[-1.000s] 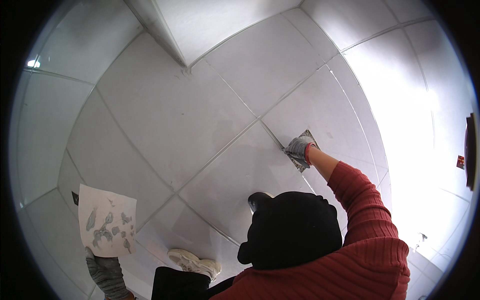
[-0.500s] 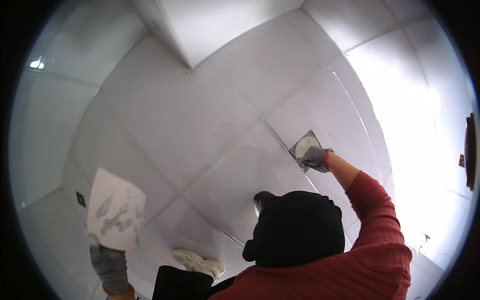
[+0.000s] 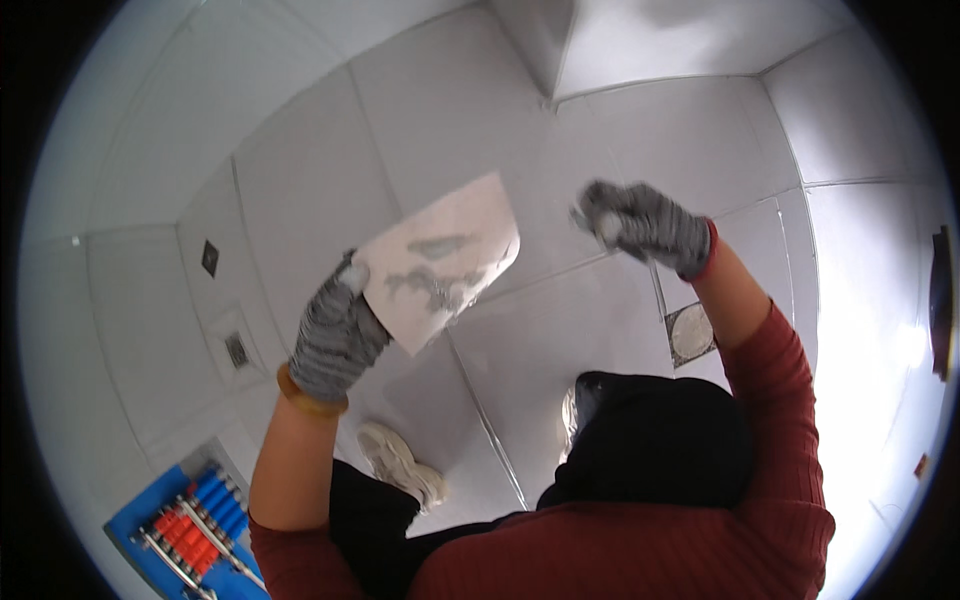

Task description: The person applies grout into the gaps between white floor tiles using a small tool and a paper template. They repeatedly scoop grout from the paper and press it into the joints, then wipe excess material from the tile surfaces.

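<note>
A pale, stiff sheet with cut corners and grey smears [image 3: 450,255] is held up in front of me. My left hand [image 3: 338,330], in a grey knit glove, grips its near left edge, thumb on top. To the right of the sheet, my right hand [image 3: 645,225], also gloved in grey, hangs in the air with its fingers curled together. Motion blurs the fingertips, and whatever they may pinch cannot be made out. Below my right wrist, a square floor drain with a round pale centre [image 3: 692,333] lies in the tiled floor, partly behind my forearm.
Grey-white floor tiles [image 3: 440,110] with wet-looking joints spread around me. A white wall corner [image 3: 560,85] juts in at the top. At lower left stands a manifold with red and blue parts [image 3: 195,530] on a blue backing. My pale shoe [image 3: 400,465] is below the sheet.
My right hand has lifted off the floor drain and moved up. My left hand has brought the sheet up and rightward, toward the middle. The whole view has turned, bringing in the manifold.
</note>
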Available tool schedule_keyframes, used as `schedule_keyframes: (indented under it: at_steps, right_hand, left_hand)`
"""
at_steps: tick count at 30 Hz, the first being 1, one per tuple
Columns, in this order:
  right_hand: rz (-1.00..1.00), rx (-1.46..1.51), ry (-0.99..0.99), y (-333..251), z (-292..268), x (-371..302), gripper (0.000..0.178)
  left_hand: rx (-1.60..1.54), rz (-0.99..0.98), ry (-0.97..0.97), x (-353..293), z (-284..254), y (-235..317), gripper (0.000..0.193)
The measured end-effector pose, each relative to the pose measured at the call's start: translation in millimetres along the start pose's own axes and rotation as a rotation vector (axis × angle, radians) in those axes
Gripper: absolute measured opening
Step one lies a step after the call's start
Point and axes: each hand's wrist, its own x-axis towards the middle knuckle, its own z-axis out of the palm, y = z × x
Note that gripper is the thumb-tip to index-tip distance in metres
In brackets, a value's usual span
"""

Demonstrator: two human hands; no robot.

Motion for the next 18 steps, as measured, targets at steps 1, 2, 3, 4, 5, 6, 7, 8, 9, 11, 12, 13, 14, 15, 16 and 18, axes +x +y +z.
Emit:
schedule_keyframes:
  at_steps: [1,2,3,4,5,6,7,8,9,11,12,13,14,15,16,18]
  right_hand:
    - [0.038,0.082,0.017,-1.7,6.2,10.4,0.036]
    - [0.003,0.043,-0.038,-3.1,11.4,20.7,0.035]
    - [-0.097,0.019,-0.107,-0.4,19.9,35.7,0.035]
    - [-0.143,-0.007,-0.171,-1.0,25.2,39.7,0.035]
    - [-0.120,-0.007,-0.188,-0.2,30.9,45.0,0.035]
    - [-0.045,-0.015,-0.200,-0.9,33.9,44.9,0.035]
    - [0.030,-0.025,-0.211,-2.6,35.6,44.9,0.035]
    - [0.066,-0.111,-0.076,-2.0,39.6,45.1,0.035]
    - [0.094,-0.087,-0.070,-2.9,41.7,44.2,0.036]
    - [0.056,-0.076,-0.034,-4.1,46.0,47.4,0.036]
    - [0.075,-0.054,-0.061,-6.4,45.9,48.3,0.035]
    - [0.079,-0.064,-0.078,-9.0,45.2,49.1,0.036]
    - [0.097,-0.077,-0.097,-11.0,45.2,51.0,0.039]
    - [0.075,-0.084,-0.124,-15.4,42.3,50.0,0.043]
    - [0.012,-0.098,-0.140,-15.1,44.9,55.4,0.041]
    - [0.077,-0.248,-0.108,-18.9,44.4,56.2,0.039]
  left_hand:
    - [-0.006,-0.014,-0.015,-1.4,-3.4,-0.1,0.046]
    - [-0.015,-0.004,-0.044,-2.7,-6.9,-0.1,0.046]
    - [-0.019,-0.014,-0.021,-3.6,-10.2,-0.4,0.045]
    - [-0.034,-0.015,-0.003,-4.7,-13.6,-1.6,0.044]
    - [-0.072,-0.015,-0.042,-5.3,-16.5,-2.9,0.043]
    - [-0.085,-0.016,0.011,-5.3,-19.6,-4.8,0.043]
    - [-0.123,-0.013,0.007,-4.3,-22.0,-7.0,0.042]
    - [-0.158,-0.004,0.001,-3.3,-24.3,-10.5,0.042]
    - [-0.167,-0.008,0.015,-2.2,-25.9,-14.3,0.044]
    - [-0.164,-0.004,0.100,1.4,-28.7,-21.1,0.047]
    - [-0.174,0.007,0.015,3.1,-29.6,-23.9,0.047]
    - [-0.180,0.007,0.005,4.6,-30.5,-26.7,0.046]
    - [-0.183,0.009,-0.031,5.5,-31.3,-28.2,0.046]
    - [-0.183,-0.003,-0.014,6.1,-32.3,-29.3,0.046]
    - [-0.178,-0.014,-0.024,6.1,-32.8,-30.3,0.046]
    - [-0.168,-0.016,-0.034,5.8,-33.2,-33.5,0.048]
